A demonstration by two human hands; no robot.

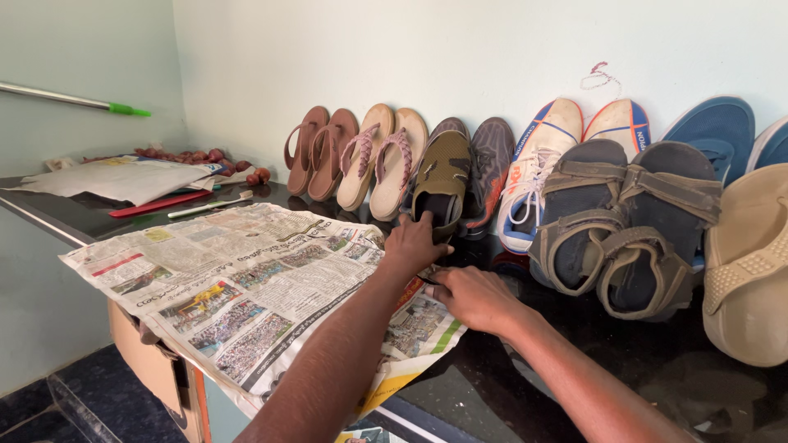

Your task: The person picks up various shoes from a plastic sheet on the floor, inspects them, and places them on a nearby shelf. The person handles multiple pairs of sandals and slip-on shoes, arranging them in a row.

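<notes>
My left hand (pixel 413 243) reaches forward and grips the heel opening of an olive and black slip-on shoe (pixel 443 168) that leans upright against the wall. My right hand (pixel 469 295) rests on the dark counter (pixel 574 369) at the right edge of a spread newspaper (pixel 238 283), its fingers curled on the paper's corner. A second dark shoe (pixel 491 164) leans beside the olive one.
A row of footwear lines the wall: brown sandals (pixel 320 152), beige braided sandals (pixel 382 160), white sneakers (pixel 538 168), grey strap sandals (pixel 624 221), blue shoes (pixel 718 127), a beige slipper (pixel 751 262). Papers (pixel 123 176), small onions (pixel 205 156) and a toothbrush (pixel 209 205) lie at the left.
</notes>
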